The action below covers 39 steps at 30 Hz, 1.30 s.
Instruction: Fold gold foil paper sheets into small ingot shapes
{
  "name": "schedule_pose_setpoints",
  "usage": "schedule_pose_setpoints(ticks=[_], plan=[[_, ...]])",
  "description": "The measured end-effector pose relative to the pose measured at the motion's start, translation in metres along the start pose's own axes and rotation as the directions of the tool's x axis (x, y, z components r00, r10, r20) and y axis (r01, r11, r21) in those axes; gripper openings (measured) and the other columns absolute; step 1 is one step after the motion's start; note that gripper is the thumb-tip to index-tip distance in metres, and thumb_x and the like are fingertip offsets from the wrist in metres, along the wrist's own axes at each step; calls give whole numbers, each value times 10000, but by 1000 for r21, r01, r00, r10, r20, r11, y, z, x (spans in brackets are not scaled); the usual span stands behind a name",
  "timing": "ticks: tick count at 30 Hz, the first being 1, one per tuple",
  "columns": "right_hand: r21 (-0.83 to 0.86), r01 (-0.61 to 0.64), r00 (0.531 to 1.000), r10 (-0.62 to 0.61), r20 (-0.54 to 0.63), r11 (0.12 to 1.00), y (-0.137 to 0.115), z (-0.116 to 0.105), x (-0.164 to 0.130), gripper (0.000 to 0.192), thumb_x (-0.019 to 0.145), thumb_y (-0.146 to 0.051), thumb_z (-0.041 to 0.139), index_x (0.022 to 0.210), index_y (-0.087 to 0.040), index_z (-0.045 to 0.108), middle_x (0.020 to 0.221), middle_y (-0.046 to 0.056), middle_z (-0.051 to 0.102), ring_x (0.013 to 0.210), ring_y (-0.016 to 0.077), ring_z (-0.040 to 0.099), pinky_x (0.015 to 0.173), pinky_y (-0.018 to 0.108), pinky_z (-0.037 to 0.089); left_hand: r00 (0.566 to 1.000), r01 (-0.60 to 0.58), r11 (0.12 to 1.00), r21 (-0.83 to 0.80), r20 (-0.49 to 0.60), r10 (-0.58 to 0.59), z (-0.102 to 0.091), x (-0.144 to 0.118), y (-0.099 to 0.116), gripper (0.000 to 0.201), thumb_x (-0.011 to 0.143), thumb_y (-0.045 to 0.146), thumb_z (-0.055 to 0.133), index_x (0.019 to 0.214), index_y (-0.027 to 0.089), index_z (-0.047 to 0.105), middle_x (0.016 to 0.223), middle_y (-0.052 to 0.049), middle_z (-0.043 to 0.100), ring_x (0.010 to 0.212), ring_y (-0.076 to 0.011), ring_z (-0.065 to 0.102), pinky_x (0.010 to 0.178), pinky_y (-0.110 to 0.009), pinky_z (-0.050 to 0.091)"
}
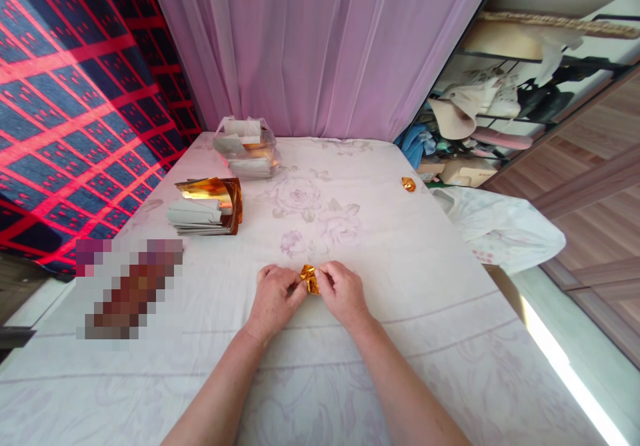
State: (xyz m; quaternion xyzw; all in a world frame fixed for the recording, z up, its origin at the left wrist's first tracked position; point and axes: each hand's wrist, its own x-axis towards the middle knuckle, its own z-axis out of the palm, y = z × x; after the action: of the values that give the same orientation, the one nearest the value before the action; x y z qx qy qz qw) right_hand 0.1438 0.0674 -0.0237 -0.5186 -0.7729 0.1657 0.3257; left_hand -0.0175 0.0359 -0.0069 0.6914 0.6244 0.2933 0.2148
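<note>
At about ten o'clock on the pale flowered sheet [400, 246] lies a stack of gold foil sheets [207, 207], with a clear bag of more sheets [247, 147] beyond it at eleven. At six o'clock the left hand [273, 298] and the right hand [343, 293] meet, the fingertips of both pinched on a small folded gold paper [311, 279] held between them just above the sheet. One finished gold piece [409, 183] sits well apart at one o'clock.

Both forearms reach forward and converge; left hand [273, 299] and right hand [343, 293] lie knuckles-up, fingers pinched together.
</note>
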Motion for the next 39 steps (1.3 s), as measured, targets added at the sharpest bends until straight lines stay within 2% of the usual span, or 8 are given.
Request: schedule_pose_setpoints(ticks=[5, 9, 12, 20, 25, 31, 36, 39], plan=[[-7, 8, 999, -7, 33, 1000, 1, -2, 1, 220, 914, -282, 463, 760, -216, 606, 753, 21, 666, 696, 145, 599, 644, 235, 379, 1000, 7, 1000, 9, -4, -7, 1, 0, -1, 216, 811, 220, 519, 597, 200, 539, 581, 34, 597, 630, -144, 544, 871, -380, 363], [0, 9, 999, -9, 53, 1000, 2, -3, 2, 219, 909, -271, 459, 749, -215, 597, 742, 19, 664, 676, 140, 585, 642, 231, 379, 996, 39, 999, 5, -86, -38, 4, -3, -3, 60, 801, 259, 589, 837, 212, 587, 801, -6, 677, 785, -189, 606, 868, -392, 395], [5, 2, 998, -3, 62, 1000, 2, -4, 2, 222, 913, -271, 453, 751, -214, 593, 734, 16, 661, 672, 138, 582, 637, 228, 371, 988, 9, 1000, -5, -153, -10, 6, -5, -4, 207, 800, 232, 614, 992, 214, 538, 922, -21, 686, 834, -191, 623, 884, -397, 403], [12, 5, 996, -6, 86, 1000, 1, -6, 3, 210, 910, -252, 465, 745, -210, 587, 727, 9, 653, 661, 134, 582, 633, 229, 365, 984, -178, 982, 64, -16, 179, 1, -6, -5, 273, 894, 131, 510, 1107, 289, 575, 1138, 7, 701, 1021, -171, 633, 967, -397, 331], [11, -1, 994, 0, 107, 1000, 0, -8, 4, 208, 917, -269, 468, 765, -215, 600, 750, 8, 658, 677, 132, 580, 639, 230, 369, 987, -159, 986, 56, -15, 160, -1, -5, -6, 220, 908, 200, 524, 1084, 283, 628, 1090, 0, 731, 961, -173, 662, 986, -404, 355], [-10, 15, 993, -14, 118, 1000, -1, -8, 4, 200, 917, -256, 477, 778, -218, 616, 771, 6, 662, 699, 134, 595, 638, 229, 370, 982, -179, 981, 77, -53, 183, -1, -3, -8, 205, 952, 246, 469, 1002, 246, 668, 960, -23, 754, 854, -182, 673, 865, -376, 434], [-4, -37, 993, 38, 112, 999, -4, -11, 4, 209, 912, -291, 497, 782, -224, 647, 751, 2, 682, 655, 129, 600, 617, 231, 376, 976, -189, 969, 157, -83, 204, 0, -4, -10, 203, 946, 247, 480, 985, 234, 679, 918, -35, 756, 809, -185, 673, 838, -365, 455], [-5, -72, 982, 72, 174, 997, -8, -17, 5, 205, 888, -314, 537, 753, -225, 662, 732, -6, 696, 616, 123, 595, 600, 234, 371, 976, -185, 967, 178, -82, 202, 0, -5, -10, 192, 944, 249, 491, 963, 229, 681, 901, -32, 758, 793, -186, 676, 829, -364, 455]])
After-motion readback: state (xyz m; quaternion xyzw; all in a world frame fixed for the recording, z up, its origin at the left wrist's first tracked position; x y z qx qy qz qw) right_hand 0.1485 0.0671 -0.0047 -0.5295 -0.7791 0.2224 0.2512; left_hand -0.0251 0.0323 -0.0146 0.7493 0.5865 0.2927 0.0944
